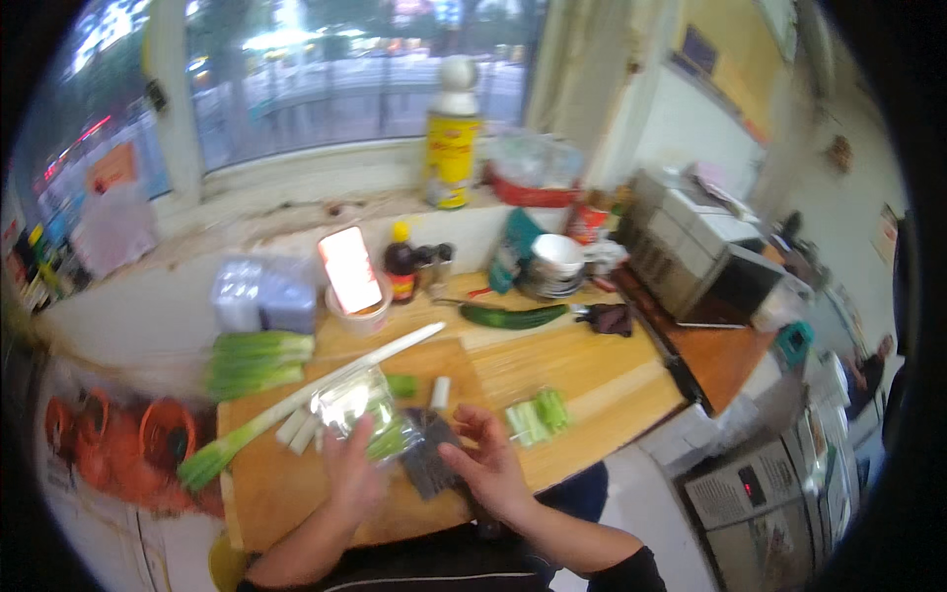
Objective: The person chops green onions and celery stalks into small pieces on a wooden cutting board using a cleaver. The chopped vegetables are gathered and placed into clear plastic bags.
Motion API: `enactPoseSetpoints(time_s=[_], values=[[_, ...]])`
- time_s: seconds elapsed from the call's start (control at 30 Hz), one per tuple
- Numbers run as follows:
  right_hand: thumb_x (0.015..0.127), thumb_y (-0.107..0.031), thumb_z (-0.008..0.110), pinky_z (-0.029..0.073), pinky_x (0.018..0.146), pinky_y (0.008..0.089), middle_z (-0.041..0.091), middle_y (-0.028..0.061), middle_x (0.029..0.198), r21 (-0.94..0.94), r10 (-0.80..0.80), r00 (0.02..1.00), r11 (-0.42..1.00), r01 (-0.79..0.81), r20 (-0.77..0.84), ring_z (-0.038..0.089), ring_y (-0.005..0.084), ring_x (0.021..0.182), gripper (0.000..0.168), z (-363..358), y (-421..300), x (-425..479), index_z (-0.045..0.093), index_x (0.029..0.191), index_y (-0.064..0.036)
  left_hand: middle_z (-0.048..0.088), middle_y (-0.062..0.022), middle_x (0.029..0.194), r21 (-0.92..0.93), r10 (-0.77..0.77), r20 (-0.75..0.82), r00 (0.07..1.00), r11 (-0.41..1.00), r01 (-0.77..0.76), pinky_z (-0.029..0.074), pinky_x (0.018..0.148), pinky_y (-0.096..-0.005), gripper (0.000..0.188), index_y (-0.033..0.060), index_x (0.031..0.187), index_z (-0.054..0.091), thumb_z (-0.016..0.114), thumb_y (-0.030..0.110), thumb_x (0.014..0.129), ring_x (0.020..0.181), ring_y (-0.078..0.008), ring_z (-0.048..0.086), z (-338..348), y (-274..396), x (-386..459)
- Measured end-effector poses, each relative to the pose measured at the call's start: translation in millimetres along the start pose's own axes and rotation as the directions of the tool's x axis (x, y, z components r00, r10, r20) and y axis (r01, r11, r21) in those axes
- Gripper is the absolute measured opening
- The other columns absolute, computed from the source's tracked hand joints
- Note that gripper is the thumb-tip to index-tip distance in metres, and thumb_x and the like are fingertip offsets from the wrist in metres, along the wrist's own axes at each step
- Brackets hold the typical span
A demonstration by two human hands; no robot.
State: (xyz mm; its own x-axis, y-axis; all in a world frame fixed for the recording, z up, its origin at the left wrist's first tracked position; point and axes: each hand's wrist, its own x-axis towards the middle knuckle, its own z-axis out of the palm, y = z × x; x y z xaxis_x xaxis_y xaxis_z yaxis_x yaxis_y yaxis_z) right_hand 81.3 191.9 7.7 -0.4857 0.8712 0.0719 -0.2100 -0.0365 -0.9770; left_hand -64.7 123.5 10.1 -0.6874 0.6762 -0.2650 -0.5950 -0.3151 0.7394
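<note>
My left hand (355, 470) grips a clear plastic packet (359, 407) with cut green leek or scallion pieces in it. My right hand (488, 459), fingers apart, is over the dark blade of a cleaver (430, 462) lying on the wooden cutting board (296, 510); whether it touches the blade is unclear. A long leek (325, 392) slants across the board's left side. Short white leek lengths (297, 431) lie beside the packet, and another white piece (441, 392) stands out behind the cleaver. To the right, a wrapped pack of cut leek (536, 418) rests on the wooden table.
Several green stalks (259, 362) lie at left near plastic containers (263, 294). A lit phone (350, 270) leans in a tub, beside a sauce bottle (401, 263). Behind are a cucumber (510, 317) and stacked bowls (555, 266). A microwave oven (695, 244) stands at right.
</note>
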Motion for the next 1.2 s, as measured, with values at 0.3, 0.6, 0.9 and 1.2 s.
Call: enactPoseSetpoints(time_s=[0.3, 0.6, 0.9, 1.2], values=[[0.087, -0.017, 0.072, 0.048, 0.055, 0.0355, 0.064, 0.0142, 0.072, -0.042, -0.780, 0.457, 0.488, 0.872, 0.426, 0.062, 0.0287, 0.062, 0.021, -52, -232, -65, 0.064, 0.084, 0.002, 0.062, -0.0102, 0.110, 0.298, -0.325, 0.240, 0.915, 0.921, 0.249, 0.055, 0.070, -0.0405, 0.042, 0.0102, 0.133, 0.043, 0.058, 0.022, 0.095, 0.089, -0.0230, 0.063, -49, -13, 70], [0.092, -0.015, 0.066, 0.042, 0.053, 0.0307, 0.059, 0.0074, 0.071, -0.016, -0.928, 0.231, 0.237, 0.971, 0.292, 0.057, 0.0203, 0.058, 0.023, -64, -241, -120, 0.059, 0.074, -0.002, 0.061, -0.0114, 0.109, 0.455, -0.504, 0.217, 0.836, 0.810, 0.370, 0.053, 0.064, -0.0420, 0.047, 0.0140, 0.133, 0.041, 0.059, 0.029, 0.093, 0.083, -0.0254, 0.061, -46, -36, 88], [0.072, -0.046, 0.080, 0.044, 0.049, 0.0318, 0.060, 0.0099, 0.072, 0.090, -0.693, 0.249, 0.413, 0.906, 0.676, 0.057, 0.0265, 0.058, 0.049, -74, -283, -104, 0.062, 0.079, -0.001, 0.060, -0.0125, 0.108, 0.495, -0.524, 0.177, 0.833, 0.779, 0.385, 0.051, 0.058, -0.0434, 0.052, 0.0179, 0.134, 0.040, 0.060, 0.037, 0.091, 0.077, -0.0277, 0.059, -58, -30, 91], [0.095, -0.017, 0.059, 0.045, 0.053, 0.0256, 0.057, 0.0086, 0.067, -0.515, -0.615, 0.703, 0.757, 0.402, -0.356, 0.057, 0.0172, 0.056, 0.017, -111, -195, -102, 0.061, 0.089, -0.001, 0.059, -0.0136, 0.107, 0.493, -0.552, 0.143, 0.822, 0.759, 0.424, 0.048, 0.052, -0.0449, 0.057, 0.0217, 0.135, 0.038, 0.061, 0.044, 0.089, 0.071, -0.0300, 0.057, -71, -31, 96]])
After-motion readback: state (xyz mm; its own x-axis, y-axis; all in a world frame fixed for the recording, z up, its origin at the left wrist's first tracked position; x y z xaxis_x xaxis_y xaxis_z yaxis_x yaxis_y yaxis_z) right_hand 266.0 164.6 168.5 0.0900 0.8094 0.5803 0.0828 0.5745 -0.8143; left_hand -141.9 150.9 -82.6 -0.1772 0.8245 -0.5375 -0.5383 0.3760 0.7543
